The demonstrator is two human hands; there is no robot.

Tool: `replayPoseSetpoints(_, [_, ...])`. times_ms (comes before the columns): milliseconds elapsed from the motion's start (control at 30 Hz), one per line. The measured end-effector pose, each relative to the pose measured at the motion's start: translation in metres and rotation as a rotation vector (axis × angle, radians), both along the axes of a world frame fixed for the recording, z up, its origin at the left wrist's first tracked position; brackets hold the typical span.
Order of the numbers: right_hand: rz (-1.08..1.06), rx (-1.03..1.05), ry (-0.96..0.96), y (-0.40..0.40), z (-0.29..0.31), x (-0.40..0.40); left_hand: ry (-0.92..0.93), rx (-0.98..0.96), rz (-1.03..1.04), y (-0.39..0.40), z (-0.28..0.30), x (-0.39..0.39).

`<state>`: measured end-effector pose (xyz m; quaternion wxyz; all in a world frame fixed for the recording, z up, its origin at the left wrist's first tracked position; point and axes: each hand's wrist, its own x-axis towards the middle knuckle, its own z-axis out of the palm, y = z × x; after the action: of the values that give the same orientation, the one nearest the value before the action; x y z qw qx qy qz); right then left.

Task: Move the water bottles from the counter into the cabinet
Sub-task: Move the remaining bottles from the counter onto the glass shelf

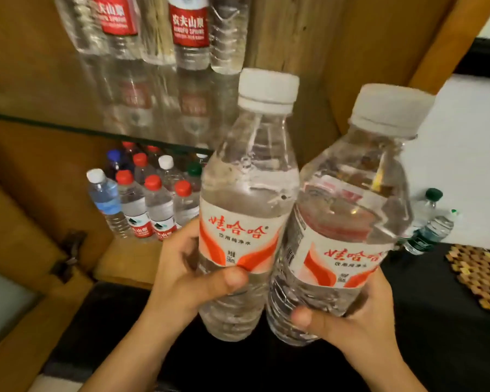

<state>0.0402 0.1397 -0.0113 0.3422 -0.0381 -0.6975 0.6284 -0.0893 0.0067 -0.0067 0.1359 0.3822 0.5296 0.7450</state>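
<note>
Each of the hands carries one bottle, so two units can go to the cabinet in a single trip. The left hand (187,278) wraps the lower body of the left bottle (246,210), thumb across the front just below the label; the right hand (348,321) grips the right bottle (343,222) the same way, thumb at its base. Both bottles are capped and held near upright, tilted slightly apart at the top, their sides touching at mid-height; the low grip leaves the upper bodies free, which appears suited to setting them among stored stock. The glass shelf (68,103) lies at 11 o'clock from the hands, with red-label bottles (190,26) standing on it. The lower stock (150,199) sits at 10 o'clock. Two green-cap bottles (430,222) remain on the dark tabletop (436,306) at 3 o'clock.
</note>
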Motion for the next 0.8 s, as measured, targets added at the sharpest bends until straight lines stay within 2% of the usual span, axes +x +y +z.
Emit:
replayPoseSetpoints(233, [-0.052,0.153,0.155,-0.011,0.069,-0.044,0.189,0.115,0.063,-0.005,0.073,-0.046])
replayPoseSetpoints(367, [-0.111,0.221,0.207,-0.006,0.099,-0.068,0.256,0.094,0.086,0.003,0.107,-0.071])
replayPoseSetpoints(467, [-0.14,0.239,0.19,0.003,0.116,-0.088,0.219,0.068,0.074,0.014,0.122,-0.089])
replayPoseSetpoints(800, [-0.188,0.19,0.082,0.039,0.122,-0.123,0.335,-0.039,0.067,0.047,0.135,-0.118])
